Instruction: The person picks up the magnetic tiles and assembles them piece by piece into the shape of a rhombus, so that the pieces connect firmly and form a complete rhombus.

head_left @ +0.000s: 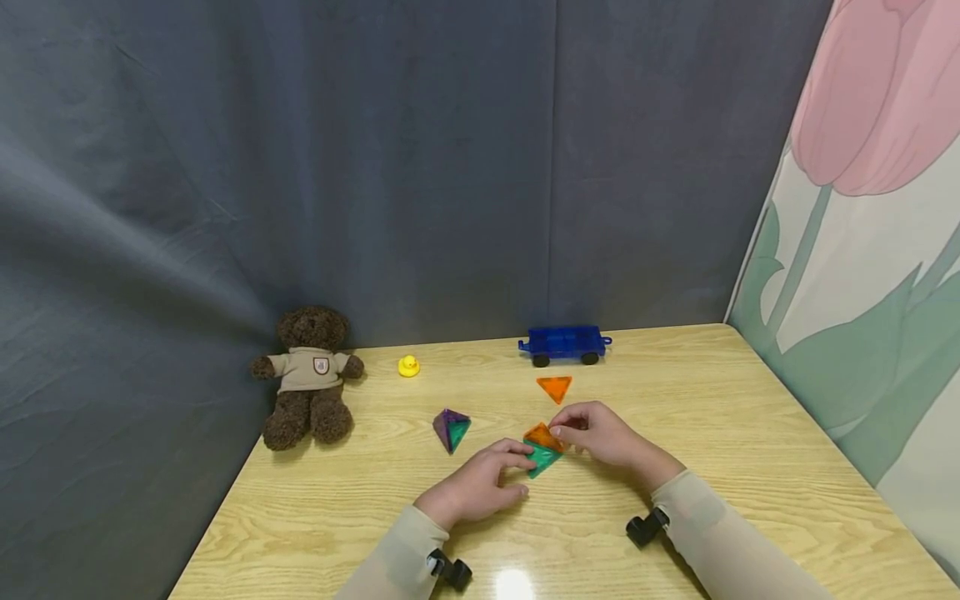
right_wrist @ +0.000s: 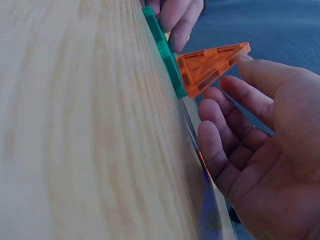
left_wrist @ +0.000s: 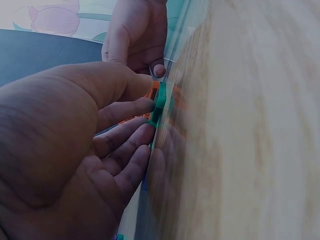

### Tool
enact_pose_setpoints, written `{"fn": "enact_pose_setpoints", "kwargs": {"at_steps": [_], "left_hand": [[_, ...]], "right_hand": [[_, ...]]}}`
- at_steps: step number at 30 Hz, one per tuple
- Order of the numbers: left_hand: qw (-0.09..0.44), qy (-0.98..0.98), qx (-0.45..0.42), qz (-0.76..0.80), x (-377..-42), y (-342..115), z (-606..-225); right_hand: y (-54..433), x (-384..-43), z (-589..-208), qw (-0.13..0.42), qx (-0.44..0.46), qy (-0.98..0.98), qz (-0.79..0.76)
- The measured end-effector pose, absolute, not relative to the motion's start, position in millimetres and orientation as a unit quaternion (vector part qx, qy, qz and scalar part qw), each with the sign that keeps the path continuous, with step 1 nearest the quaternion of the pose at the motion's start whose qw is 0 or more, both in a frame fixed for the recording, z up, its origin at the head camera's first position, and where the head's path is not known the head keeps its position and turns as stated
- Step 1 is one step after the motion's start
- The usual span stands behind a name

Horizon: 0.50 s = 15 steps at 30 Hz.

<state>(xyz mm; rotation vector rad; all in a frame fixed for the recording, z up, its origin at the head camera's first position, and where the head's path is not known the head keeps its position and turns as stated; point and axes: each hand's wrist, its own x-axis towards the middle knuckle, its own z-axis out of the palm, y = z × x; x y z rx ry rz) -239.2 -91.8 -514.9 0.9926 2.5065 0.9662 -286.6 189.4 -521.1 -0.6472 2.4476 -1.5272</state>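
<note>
A green triangular magnetic tile (head_left: pixel 543 458) lies low on the table, and the fingers of my left hand (head_left: pixel 483 483) rest on its left side. In the head view the left thumb stands apart from the tile. My right hand (head_left: pixel 603 433) pinches the tip of an orange triangular magnetic tile (right_wrist: pixel 212 67) between thumb and index finger. That orange tile stands tilted up from the table, its lower edge along the green tile's edge. The other right fingers curl loosely beneath it. In the left wrist view, the left fingers partly hide both tiles.
A second orange triangle tile (head_left: pixel 555 388) lies beyond the hands, in front of a blue toy wagon (head_left: pixel 566 343). Left of the hands stands a purple and green tile pyramid (head_left: pixel 452 430). Further back are a yellow rubber duck (head_left: pixel 408 366) and a brown teddy bear (head_left: pixel 311 375).
</note>
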Motion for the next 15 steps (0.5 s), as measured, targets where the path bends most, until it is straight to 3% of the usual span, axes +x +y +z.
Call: {"fn": "enact_pose_setpoints", "kwargs": {"at_steps": [15], "left_hand": [[0.124, 0.869, 0.337, 0.339, -242, -100, -513]], "right_hand": [[206, -304, -513, 0.035, -0.17, 0.851, -0.496]]}}
